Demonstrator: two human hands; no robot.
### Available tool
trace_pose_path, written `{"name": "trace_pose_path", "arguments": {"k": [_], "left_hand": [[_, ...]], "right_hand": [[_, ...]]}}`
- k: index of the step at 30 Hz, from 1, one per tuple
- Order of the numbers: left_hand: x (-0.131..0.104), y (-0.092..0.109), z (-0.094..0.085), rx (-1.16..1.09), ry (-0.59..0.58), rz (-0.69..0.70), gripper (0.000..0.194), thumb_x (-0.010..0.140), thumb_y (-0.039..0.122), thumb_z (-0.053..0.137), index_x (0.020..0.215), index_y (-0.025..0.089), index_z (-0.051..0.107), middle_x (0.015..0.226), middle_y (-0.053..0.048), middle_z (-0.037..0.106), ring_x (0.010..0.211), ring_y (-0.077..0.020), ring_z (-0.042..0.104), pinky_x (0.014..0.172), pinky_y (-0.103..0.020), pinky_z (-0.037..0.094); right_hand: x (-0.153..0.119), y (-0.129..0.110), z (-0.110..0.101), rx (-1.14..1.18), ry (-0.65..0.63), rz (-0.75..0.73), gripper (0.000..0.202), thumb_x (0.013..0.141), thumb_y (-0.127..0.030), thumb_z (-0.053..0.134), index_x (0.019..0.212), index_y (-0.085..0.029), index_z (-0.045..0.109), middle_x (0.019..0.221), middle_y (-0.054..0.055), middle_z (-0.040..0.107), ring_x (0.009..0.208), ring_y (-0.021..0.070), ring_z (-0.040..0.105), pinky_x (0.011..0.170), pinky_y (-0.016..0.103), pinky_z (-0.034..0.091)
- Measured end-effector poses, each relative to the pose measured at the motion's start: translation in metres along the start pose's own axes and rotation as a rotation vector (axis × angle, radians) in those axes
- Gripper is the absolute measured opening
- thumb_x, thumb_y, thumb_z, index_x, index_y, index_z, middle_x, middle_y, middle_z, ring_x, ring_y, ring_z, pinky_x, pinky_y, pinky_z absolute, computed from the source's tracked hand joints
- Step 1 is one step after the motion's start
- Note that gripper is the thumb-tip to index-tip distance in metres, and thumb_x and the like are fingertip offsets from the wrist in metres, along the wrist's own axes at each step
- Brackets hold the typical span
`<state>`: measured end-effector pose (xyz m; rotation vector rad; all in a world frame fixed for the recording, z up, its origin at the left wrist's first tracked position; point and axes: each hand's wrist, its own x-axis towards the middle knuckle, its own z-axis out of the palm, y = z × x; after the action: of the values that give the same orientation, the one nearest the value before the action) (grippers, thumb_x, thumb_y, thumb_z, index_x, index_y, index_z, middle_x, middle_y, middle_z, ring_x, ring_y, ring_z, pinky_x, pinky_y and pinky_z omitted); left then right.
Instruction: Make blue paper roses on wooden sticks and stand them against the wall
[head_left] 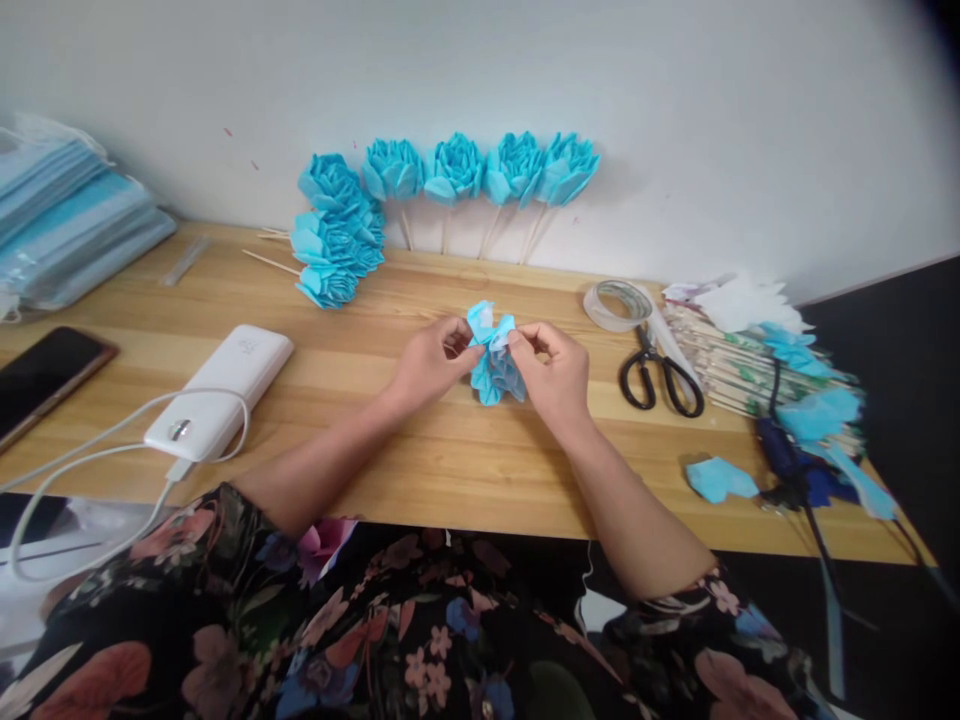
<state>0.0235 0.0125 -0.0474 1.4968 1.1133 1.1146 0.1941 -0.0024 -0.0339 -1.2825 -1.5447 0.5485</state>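
The wood-grain tabletop (450, 475) bears — left to right — smartphone (52, 380), face masks (75, 225), power bank (225, 385), blue artificial roses (330, 240), tape roll (600, 310), black-handled scissors (649, 353), and wooden sticks (716, 360).

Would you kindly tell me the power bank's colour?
The power bank is white, clearest in head view.

A black garment (442, 645) covers the torso, printed with flowers: large salmon-pink blooms (112, 685), clusters of small pink five-petalled blossoms (427, 680), blue flowers (463, 620) and green leaves (259, 597). The loose sleeves (206, 565), matching in print, reach roughly to the elbows; forearms (337, 455), left hand (427, 365) and right hand (556, 378) are bare.
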Motion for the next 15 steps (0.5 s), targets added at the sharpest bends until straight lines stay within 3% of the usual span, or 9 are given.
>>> {"name": "trace_pose_path", "arguments": {"k": [4, 10, 15], "left_hand": [[0.002, -0.005, -0.003, -0.126, -0.016, -0.032, 0.019, 0.077, 0.031, 0.068, 0.071, 0.017, 0.056, 0.065, 0.003, 0.056, 0.059, -0.0091, 0.050, 0.056, -0.022, 0.042], [0.001, -0.002, -0.003, -0.283, -0.058, -0.108, 0.027, 0.072, 0.036, 0.075, 0.071, 0.016, 0.057, 0.064, 0.003, 0.058, 0.056, -0.0085, 0.052, 0.055, -0.022, 0.044], [0.000, -0.002, -0.002, -0.282, -0.097, -0.089, 0.029, 0.073, 0.036, 0.077, 0.070, 0.016, 0.056, 0.063, 0.003, 0.057, 0.055, -0.0086, 0.053, 0.055, -0.022, 0.043]], "right_hand": [[-0.001, 0.002, 0.000, -0.013, -0.067, -0.061, 0.024, 0.092, -0.037, 0.056, 0.077, -0.023, 0.068, 0.075, 0.000, 0.073, 0.072, 0.0171, 0.065, 0.072, 0.032, 0.051], [-0.001, 0.011, 0.005, -0.225, -0.095, -0.318, 0.010, 0.086, -0.031, 0.066, 0.089, -0.022, 0.070, 0.086, 0.005, 0.075, 0.081, 0.0222, 0.066, 0.079, 0.038, 0.050], [-0.002, 0.015, 0.006, -0.290, -0.078, -0.335, 0.010, 0.088, -0.025, 0.061, 0.084, -0.023, 0.070, 0.083, 0.004, 0.076, 0.077, 0.0215, 0.066, 0.077, 0.038, 0.049]]}}
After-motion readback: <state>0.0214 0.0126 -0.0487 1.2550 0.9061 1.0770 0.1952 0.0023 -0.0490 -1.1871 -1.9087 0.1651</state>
